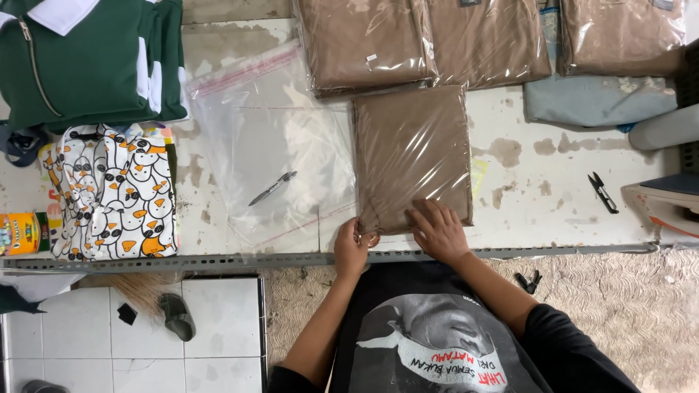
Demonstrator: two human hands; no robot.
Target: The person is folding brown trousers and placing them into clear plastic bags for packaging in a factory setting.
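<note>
Head view. A folded brown garment in a clear plastic bag [412, 156] lies at the centre of the frame on a worn white table [553, 189], its lower edge near the table's front rail. The left hand [352, 249] is at the bag's lower left corner, fingers curled and pinching the plastic edge there. The right hand [437, 231] lies flat and spread on the lower part of the bag, pressing down; it grips nothing.

Just left of the bag, touching its side, lies a stack of empty clear bags [273, 153] with a pen [272, 188] resting on top. Along the upper edge of the frame, three more bagged brown garments [364, 44] lie side by side, the nearest one overlapping the top of the centre bag. Upper left: a folded green jacket [87, 65] with white stripes and a zip. Below it, a cloth with a duck print [116, 196], and at the left edge a crayon box [22, 233]. Right of centre, well apart from the hands, small black snips [602, 192] lie on the table. A light blue cloth [597, 102] lies at upper right.
</note>
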